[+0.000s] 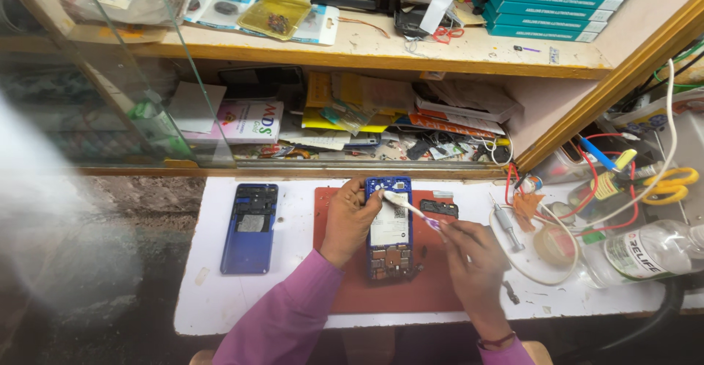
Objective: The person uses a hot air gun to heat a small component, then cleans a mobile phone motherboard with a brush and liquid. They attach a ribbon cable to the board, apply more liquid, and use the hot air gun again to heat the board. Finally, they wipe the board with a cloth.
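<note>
Purple sleeve [282,321], phone [389,229], blue cover [251,227]

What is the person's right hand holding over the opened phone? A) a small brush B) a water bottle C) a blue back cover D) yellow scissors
A: the right hand holds a small brush with a white and purple handle, its head on the top of the opened phone, which the left hand steadies on the red mat.

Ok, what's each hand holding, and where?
Left hand grips the opened phone by its upper left edge; right hand holds the toothbrush by its handle end.
</note>
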